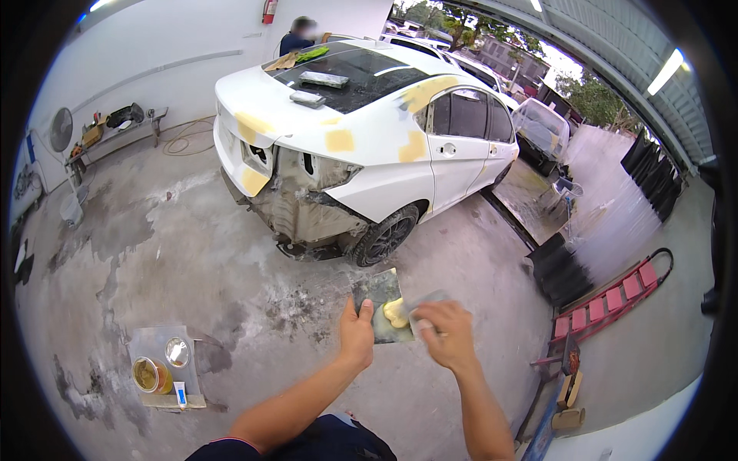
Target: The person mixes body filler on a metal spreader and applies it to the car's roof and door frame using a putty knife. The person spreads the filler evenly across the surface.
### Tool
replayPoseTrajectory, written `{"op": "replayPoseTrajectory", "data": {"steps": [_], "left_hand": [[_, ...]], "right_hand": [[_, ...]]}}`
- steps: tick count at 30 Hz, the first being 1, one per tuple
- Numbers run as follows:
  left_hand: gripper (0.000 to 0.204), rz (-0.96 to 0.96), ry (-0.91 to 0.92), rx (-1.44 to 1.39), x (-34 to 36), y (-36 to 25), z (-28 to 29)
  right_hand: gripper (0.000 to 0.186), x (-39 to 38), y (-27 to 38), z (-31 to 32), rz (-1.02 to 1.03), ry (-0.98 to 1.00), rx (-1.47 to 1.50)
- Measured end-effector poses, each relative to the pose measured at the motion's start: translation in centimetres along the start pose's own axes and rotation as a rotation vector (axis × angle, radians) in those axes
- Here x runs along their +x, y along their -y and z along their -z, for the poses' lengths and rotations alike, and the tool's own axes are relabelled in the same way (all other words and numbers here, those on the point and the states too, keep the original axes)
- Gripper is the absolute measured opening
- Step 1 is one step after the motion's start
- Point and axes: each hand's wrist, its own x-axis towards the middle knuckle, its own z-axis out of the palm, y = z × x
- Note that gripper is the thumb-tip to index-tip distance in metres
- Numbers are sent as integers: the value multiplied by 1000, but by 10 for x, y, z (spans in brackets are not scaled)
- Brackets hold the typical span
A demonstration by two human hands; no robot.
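Note:
My left hand grips a dark flat mixing board with its thumb on top. A lump of pale yellow paste lies on the board. My right hand holds a grey flat spreader, blurred, at the board's right side beside the paste. Ahead stands a white sedan with yellow patches and its rear bumper off. At the lower left, a small stand carries a can of amber-yellow material, a round silver lid and a white tube.
A person is behind the car. A bench with tools and a fan line the left wall. A red folding ladder and cardboard pieces lie on the right. Other vehicles stand beyond the opening.

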Motion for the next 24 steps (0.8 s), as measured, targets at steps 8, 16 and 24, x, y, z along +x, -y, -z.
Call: {"op": "replayPoseTrajectory", "data": {"steps": [8,16,24], "left_hand": [[46,172,-205,108,-12,-9,9],[49,135,-115,-22,-11,-16,22],[41,188,-43,-204,-18,-32,7]], "right_hand": [[11,16,39,-8,227,144,-103],[19,13,31,-1,258,-20,0],[25,-3,27,-10,319,-148,620]]}}
